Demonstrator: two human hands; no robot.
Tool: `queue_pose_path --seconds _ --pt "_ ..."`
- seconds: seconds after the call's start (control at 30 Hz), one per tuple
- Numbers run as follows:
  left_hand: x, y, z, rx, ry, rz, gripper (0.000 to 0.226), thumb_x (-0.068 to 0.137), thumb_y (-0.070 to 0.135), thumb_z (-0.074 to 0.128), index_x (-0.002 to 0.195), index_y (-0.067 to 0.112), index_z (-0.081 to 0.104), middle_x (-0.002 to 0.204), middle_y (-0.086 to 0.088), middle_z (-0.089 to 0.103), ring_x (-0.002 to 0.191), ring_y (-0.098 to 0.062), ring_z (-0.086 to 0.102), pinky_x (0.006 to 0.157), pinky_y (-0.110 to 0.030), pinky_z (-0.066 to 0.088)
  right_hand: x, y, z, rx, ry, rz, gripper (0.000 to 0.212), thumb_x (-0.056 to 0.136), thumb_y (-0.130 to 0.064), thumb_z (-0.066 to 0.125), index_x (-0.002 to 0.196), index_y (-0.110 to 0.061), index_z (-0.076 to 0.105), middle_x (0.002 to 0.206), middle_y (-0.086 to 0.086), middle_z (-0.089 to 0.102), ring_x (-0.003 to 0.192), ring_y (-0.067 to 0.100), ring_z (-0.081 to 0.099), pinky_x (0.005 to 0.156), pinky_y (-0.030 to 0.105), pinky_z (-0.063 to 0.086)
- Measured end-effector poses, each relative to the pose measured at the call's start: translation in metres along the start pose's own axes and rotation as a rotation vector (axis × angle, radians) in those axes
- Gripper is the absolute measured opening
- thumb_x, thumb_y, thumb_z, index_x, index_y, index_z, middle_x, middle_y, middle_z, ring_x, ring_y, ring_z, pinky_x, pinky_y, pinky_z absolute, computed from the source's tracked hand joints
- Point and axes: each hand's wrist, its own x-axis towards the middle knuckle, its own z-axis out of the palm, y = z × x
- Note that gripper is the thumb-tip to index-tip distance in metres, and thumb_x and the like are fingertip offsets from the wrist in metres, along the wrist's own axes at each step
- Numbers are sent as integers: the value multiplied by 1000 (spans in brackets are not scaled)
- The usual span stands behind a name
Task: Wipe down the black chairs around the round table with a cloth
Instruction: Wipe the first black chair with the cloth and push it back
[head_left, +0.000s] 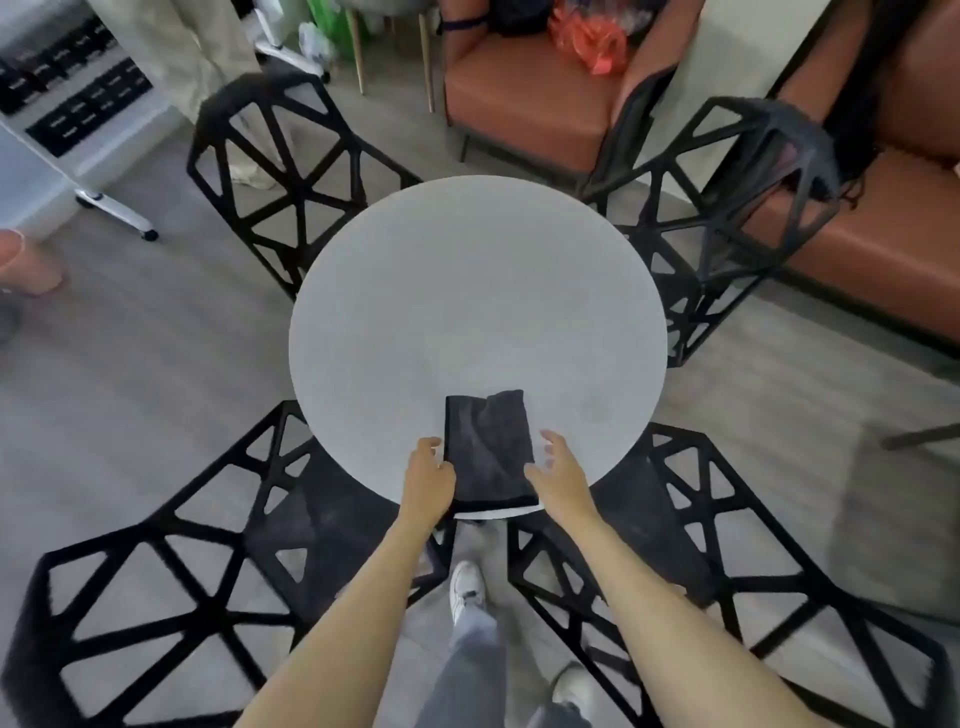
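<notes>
Both your forearms reach forward over the near edge of the round table (478, 291). The folded dark cloth (488, 452) lies flat at that near edge, its near end at the rim. Your left hand (428, 475) touches the cloth's left edge with curled fingers; whether it grips cannot be told. Your right hand (558, 470) sits at the cloth's right edge, fingers spread and relaxed, gripping nothing. Four black chairs (280, 156) surround the table.
</notes>
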Motion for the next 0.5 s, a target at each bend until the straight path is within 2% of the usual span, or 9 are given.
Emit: queue_pose_path --seconds 0.1,0.17,0.23,0.27,0.33,0.43,0.5 --pt "18 -1 5 -104 43 -111 47 104 12 53 149 10 40 139 -12 56 112 -23 57 88 -31 42 18 -6 13 57 24 74 68 100 -20 60 159 -21 26 128 0 58 118 17 57 94 26 43" --pt "28 -4 8 -169 66 -175 46 103 17 59 145 12 40 120 -6 62 107 -22 57 88 -31 41 28 -8 22 89 91 140 68 99 -24 64 157 -15 30 122 3 62 114 19 60 90 25 41" --pt "37 -2 7 -224 74 -235 43 100 20 66 135 17 41 101 4 59 106 -21 56 90 -32 43 35 -9 27 96 144 189 59 96 -25 68 149 -9 44 122 5 65 114 22 62 86 23 43" --pt "42 0 6 -225 72 -251 42 98 20 70 130 19 41 98 5 56 104 -22 56 90 -33 45 38 -10 28 91 151 191 49 96 -22 69 140 -7 54 117 4 67 113 22 64 79 19 44" --pt "50 -2 8 -190 43 -267 37 94 20 75 122 15 51 102 1 60 104 -24 60 92 -36 51 39 -9 30 58 156 175 29 94 -14 69 122 -5 67 106 1 68 105 20 67 68 12 42" --pt "53 -6 10 -154 13 -224 26 91 19 78 112 5 70 108 -6 72 105 -27 69 99 -46 56 34 -5 27 57 173 147 24 94 -7 66 117 -9 63 111 2 64 101 18 61 80 21 45" --pt "46 -6 13 -133 7 -158 22 94 19 75 111 7 71 106 -5 73 102 -25 70 95 -44 58 27 3 21 65 163 132 21 94 -7 64 113 -14 59 107 -2 62 100 17 60 79 24 45"
